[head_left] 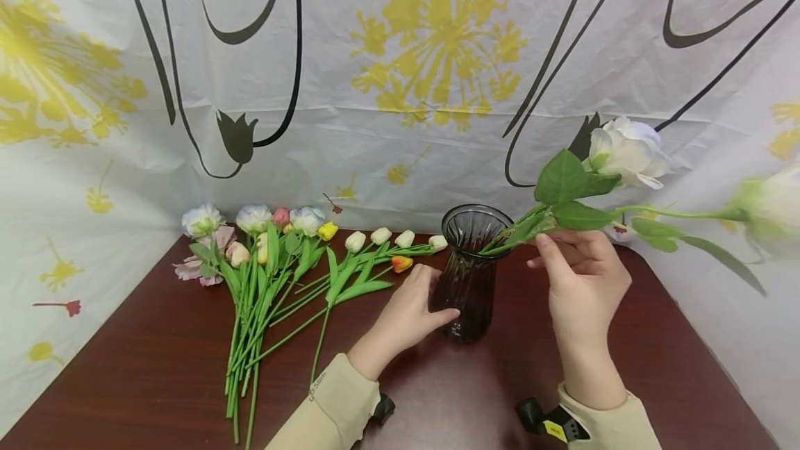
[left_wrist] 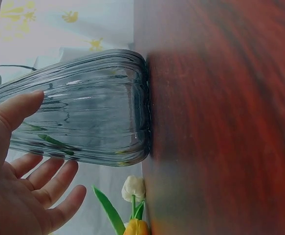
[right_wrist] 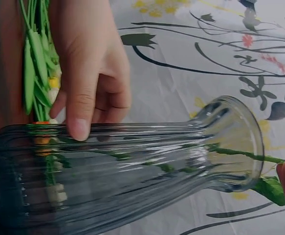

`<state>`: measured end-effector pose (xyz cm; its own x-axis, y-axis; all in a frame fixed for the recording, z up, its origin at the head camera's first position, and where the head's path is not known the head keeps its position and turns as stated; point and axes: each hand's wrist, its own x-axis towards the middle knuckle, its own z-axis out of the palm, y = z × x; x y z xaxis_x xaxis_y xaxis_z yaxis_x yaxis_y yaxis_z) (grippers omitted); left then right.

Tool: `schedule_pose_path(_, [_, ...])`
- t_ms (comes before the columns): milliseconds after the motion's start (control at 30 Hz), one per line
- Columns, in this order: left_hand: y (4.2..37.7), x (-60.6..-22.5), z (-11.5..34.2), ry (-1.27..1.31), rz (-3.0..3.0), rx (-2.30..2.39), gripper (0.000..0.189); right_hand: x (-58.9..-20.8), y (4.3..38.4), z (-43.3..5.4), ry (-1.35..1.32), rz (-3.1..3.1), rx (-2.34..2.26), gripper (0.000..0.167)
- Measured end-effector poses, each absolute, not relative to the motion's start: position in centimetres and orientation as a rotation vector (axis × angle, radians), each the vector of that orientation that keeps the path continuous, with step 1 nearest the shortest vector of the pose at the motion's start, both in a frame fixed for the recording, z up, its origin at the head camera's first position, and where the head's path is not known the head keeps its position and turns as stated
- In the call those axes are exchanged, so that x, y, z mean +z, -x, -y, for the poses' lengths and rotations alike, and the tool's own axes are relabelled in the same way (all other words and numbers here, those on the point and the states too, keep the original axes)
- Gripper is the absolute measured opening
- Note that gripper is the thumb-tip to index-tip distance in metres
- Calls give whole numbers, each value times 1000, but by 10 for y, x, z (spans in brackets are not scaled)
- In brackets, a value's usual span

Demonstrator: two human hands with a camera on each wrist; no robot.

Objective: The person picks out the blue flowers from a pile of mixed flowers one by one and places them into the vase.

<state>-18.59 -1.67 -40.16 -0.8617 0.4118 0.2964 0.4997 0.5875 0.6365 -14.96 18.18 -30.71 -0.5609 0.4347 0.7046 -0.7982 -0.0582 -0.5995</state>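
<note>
A dark, see-through ribbed glass vase (head_left: 465, 297) stands upright on the table. My left hand (head_left: 406, 318) holds its left side, thumb across the front; in the left wrist view the fingers of that hand (left_wrist: 30, 181) curve loosely beside the glass. With thumb and fingertips my right hand (head_left: 584, 280) pinches a green stem with leaves (head_left: 562, 186), just right of the vase's mouth. This stem bears a large white ruffled bloom (head_left: 628, 151) and a second, blurred white bloom (head_left: 775, 207). Its lower part slants into the vase, showing through the glass (right_wrist: 157, 166) in the right wrist view.
Left of the vase lies a bunch of mixed flowers (head_left: 250, 297) with pink, white and yellow heads. Several white tulips (head_left: 380, 236) and an orange tulip (head_left: 401, 264) lie between bunch and vase. A patterned white sheet (head_left: 350, 144) hangs behind the brown table (head_left: 156, 367).
</note>
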Motion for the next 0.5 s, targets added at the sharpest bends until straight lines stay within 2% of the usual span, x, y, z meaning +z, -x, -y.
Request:
schedule_pose_path(333, [186, -401, 17, 782, 2692, -1149, 56, -316, 155, -175, -399, 1469, 1624, 16])
schedule_pose_path(500, [186, -401, 17, 778, 2701, -1147, 56, -317, 153, -173, -272, 1602, 1487, 12])
